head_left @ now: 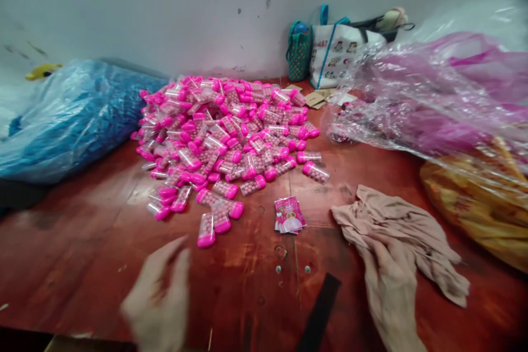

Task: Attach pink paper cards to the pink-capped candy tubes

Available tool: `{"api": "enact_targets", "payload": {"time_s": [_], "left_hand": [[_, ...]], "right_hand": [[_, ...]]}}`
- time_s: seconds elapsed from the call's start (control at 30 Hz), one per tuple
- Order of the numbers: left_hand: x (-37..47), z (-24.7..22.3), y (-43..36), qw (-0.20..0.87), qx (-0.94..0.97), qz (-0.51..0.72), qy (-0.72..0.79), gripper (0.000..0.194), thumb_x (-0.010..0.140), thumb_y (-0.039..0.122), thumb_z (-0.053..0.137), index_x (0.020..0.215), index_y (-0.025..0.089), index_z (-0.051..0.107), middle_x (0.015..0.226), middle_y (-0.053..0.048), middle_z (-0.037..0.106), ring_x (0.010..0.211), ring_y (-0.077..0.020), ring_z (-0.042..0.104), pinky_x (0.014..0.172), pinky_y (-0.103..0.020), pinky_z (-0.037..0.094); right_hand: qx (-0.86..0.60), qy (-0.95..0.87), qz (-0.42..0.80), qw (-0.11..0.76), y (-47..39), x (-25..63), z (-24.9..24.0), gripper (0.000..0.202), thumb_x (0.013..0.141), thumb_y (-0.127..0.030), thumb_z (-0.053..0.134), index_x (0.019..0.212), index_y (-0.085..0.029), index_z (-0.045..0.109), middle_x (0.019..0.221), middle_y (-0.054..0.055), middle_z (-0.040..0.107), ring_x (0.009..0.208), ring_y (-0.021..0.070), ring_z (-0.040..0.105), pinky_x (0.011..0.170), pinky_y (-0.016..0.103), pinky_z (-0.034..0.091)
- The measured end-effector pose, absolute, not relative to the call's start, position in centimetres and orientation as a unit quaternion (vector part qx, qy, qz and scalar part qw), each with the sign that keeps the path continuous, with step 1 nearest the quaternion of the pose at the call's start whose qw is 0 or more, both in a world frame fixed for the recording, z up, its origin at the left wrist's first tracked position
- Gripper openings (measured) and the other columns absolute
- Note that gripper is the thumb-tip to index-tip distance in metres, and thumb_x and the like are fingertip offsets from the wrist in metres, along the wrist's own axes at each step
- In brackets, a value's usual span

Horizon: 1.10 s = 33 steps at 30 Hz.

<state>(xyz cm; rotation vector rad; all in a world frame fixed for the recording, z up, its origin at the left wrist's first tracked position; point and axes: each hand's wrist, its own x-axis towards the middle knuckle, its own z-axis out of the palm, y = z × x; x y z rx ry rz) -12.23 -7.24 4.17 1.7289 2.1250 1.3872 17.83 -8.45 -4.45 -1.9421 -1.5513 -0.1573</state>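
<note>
My left hand [159, 294] hovers over the near left of the table, blurred by motion. Its thumb and fingers are curved with a gap between them, and I see nothing held. Beyond it lies a large heap of small clear bottles [223, 132] with bright pink caps and pale pink beads inside. A few bottles lie loose at the heap's near edge, the closest being one upright-looking bottle [206, 229]. My right hand [390, 272] has its fingers bent into a crumpled beige cloth [406, 220]. Between the hands sits a small stack of pink printed cards [289, 214].
A blue-filled plastic bag [74, 121] lies at left, and a clear bag with pink contents [433, 93] at right above a yellow-brown bundle [474, 203]. A white tote [336, 49] and green bottle pouch [297, 52] stand by the wall. A black strap [319, 313] lies in front.
</note>
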Motion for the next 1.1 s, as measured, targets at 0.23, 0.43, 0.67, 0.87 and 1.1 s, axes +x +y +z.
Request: {"api": "enact_targets", "payload": {"time_s": [0.23,0.43,0.67,0.87,1.1], "left_hand": [[7.2,-0.1,-2.4,0.104,0.883,0.218,0.403,0.027,0.079,0.009,0.046,0.103,0.017,0.057,0.111,-0.009,0.055,0.107,-0.0250,0.045,0.088,-0.039,0.040],[9.9,-3.0,-1.7,0.088,0.899,0.177,0.392,0.013,0.083,0.019,0.046,0.081,0.017,0.059,0.094,-0.006,0.057,0.096,-0.0233,0.047,0.085,-0.039,0.041],[6.6,-1.8,-1.5,0.112,0.874,0.241,0.408,0.019,0.080,0.034,0.052,0.083,0.017,0.060,0.091,-0.007,0.059,0.109,-0.0275,0.043,0.093,-0.046,0.036],[-1.9,-0.7,-1.8,0.118,0.751,0.375,0.530,0.019,0.083,0.015,0.045,0.097,0.018,0.058,0.104,-0.009,0.057,0.105,-0.0236,0.047,0.091,-0.043,0.038],[-3.7,-2.6,-1.1,0.315,0.665,0.378,0.563,0.015,0.077,0.017,0.050,0.089,0.017,0.058,0.079,-0.002,0.055,0.066,-0.0146,0.055,0.059,-0.027,0.045]], "right_hand": [[-0.739,-0.588,-0.015,0.328,-8.2,18.8,-4.9,0.041,0.091,-0.035,0.027,0.078,-0.014,0.060,0.087,0.013,0.057,0.078,0.0247,0.048,0.072,0.041,0.041],[-0.710,-0.564,0.044,0.420,-9.1,19.4,-5.6,0.030,0.086,-0.034,0.041,0.084,-0.014,0.064,0.091,0.011,0.060,0.085,0.0234,0.054,0.077,0.038,0.042],[-0.735,-0.429,0.039,0.523,-8.7,18.5,-2.8,0.024,0.074,-0.039,0.062,0.071,-0.016,0.065,0.080,0.007,0.061,0.077,0.0219,0.057,0.071,0.034,0.046],[-0.705,-0.533,0.081,0.462,-6.3,12.5,-0.6,0.024,0.083,-0.035,0.051,0.094,-0.016,0.062,0.084,0.009,0.062,0.078,0.0207,0.057,0.071,0.033,0.045],[-0.693,-0.589,0.110,0.400,-3.4,9.2,-3.6,0.037,0.089,-0.040,0.038,0.082,-0.016,0.065,0.079,0.011,0.066,0.072,0.0214,0.059,0.068,0.033,0.040]]}}
